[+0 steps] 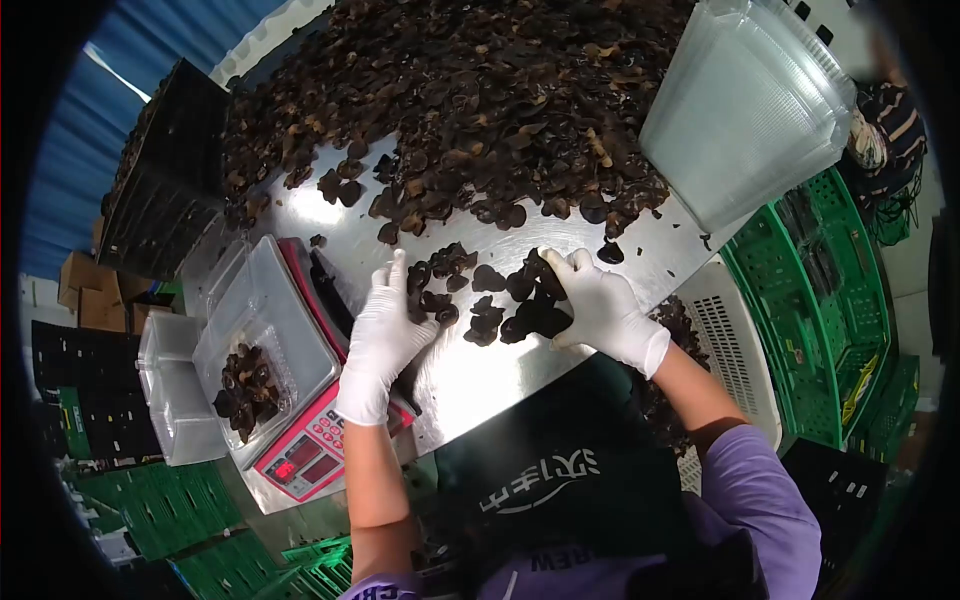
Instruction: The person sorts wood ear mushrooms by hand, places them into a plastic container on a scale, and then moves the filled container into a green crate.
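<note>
Dark wood ear mushrooms (487, 318) lie in a loose group on the steel table between my gloved hands. My left hand (385, 330) is at the group's left side, fingers stretched out and thumb apart, beside a few pieces (437, 304). On the other side, my right hand (608, 312) has its thumb and fingers spread around the edge of a darker cluster (540, 312); whether it grips any piece is hard to see. To the left, a clear plastic tray (290, 375) holding some mushrooms (247, 388) sits on a red scale (318, 445).
A large heap of mushrooms (480, 100) covers the table's far side. Stacked clear trays (745, 115) stand at the back right. A white perforated basket (735, 350) and green crates (815, 300) are to the right. More clear containers (170, 385) sit left of the scale.
</note>
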Tool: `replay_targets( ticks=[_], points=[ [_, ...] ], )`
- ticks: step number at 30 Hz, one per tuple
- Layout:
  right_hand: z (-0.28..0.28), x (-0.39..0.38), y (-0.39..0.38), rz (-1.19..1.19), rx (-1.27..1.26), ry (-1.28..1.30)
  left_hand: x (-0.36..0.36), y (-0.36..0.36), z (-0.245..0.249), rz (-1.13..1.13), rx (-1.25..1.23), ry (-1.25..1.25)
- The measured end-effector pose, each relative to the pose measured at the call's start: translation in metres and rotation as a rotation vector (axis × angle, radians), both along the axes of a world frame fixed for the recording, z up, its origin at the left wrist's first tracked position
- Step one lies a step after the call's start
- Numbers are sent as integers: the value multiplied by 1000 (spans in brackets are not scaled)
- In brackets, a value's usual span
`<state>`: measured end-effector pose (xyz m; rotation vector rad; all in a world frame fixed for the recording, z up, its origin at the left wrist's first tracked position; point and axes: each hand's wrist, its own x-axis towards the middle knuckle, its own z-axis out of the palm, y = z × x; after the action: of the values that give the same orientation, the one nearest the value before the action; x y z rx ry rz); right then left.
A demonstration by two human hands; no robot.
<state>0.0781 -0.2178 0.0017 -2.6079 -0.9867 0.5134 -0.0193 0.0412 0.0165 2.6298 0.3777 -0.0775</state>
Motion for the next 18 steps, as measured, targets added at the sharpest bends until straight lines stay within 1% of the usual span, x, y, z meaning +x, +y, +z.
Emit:
replay_targets(
  ticks=[3, 5, 6, 8, 9, 11, 12, 14, 15, 16, 17, 18],
  points=[
    [-8, -2, 5, -7, 45, -41, 14, -5, -5, -52, 35, 46],
    [0, -3, 3, 3, 67, -24, 22, -2, -6, -150, 81, 126],
    [3, -2, 2, 0, 68, -26, 25, -2, -4, -152, 82, 123],
    [7, 2, 0, -21, 304, -67, 27, -4, 2, -140, 91, 206],
    [8, 4, 5, -20, 303, -69, 28, -6, 4, -138, 90, 204],
    [13, 10, 29, -81, 491, -204, 28, -9, 8, -86, 61, 276],
    [10, 13, 42, -86, 491, -204, 27, -11, 8, -91, 62, 277],
    [-9, 25, 73, 154, 276, -385, 24, -15, 7, -74, 87, 252],
    [-23, 31, 89, 156, 276, -389, 22, -14, 4, -91, 101, 197],
    [-40, 37, 105, 172, 155, -458, 20, -14, 3, -86, 101, 193],
    [-38, 38, 115, 188, 33, -528, 19, -15, 3, -85, 113, 185],
    [-35, 38, 114, 195, 35, -535, 18, -15, 3, -83, 125, 176]
  ],
)
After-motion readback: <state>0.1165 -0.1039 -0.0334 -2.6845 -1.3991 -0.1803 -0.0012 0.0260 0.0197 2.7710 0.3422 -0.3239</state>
